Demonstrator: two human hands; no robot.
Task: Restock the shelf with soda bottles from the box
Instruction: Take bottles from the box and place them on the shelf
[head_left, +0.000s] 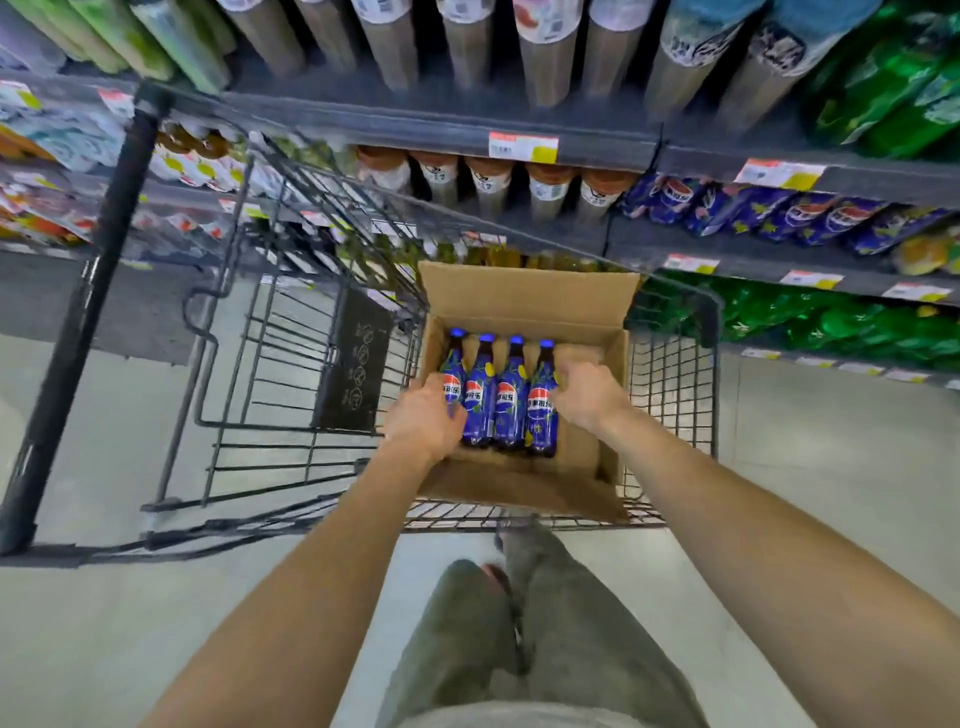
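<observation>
Left grip (426, 415) is closed, with its fingers curled round the lower body of the leftmost bottle (453, 366) in a row of four blue plastic soda bottles with blue caps and round red-white-blue logos (506, 400). Right grip (587, 395) is also closed. Its fingers are curled against the outer side of the rightmost bottle (542, 410) at label height, and the back of the hand hides how far they wrap.

The row lies directly between the two grips. The bottles lie side by side and touch, with caps pointing away from the person. They rest on the bottom of an open brown cardboard box (524, 296) whose flaps stand up. The row fills the left part of the box, and bare cardboard shows to the right of it, under the right forearm.

The box sits at the right end of a black wire shopping cart (670, 384). A black plastic panel printed with pictograms (353, 358) hangs to the left of the box.

Beyond the cart runs a dark grey store shelf (748, 265). It carries matching blue bottles (779, 218), up and to the right of the box and well apart from both grips. Green bottles (831, 322) fill the level beneath. White-labelled bottles with brown caps (493, 182) stand to the left of the blue stock. White, red and yellow price tags (523, 145) line the shelf edges.

Grey-green trousers (519, 623) show above a pale tiled floor (104, 623).
</observation>
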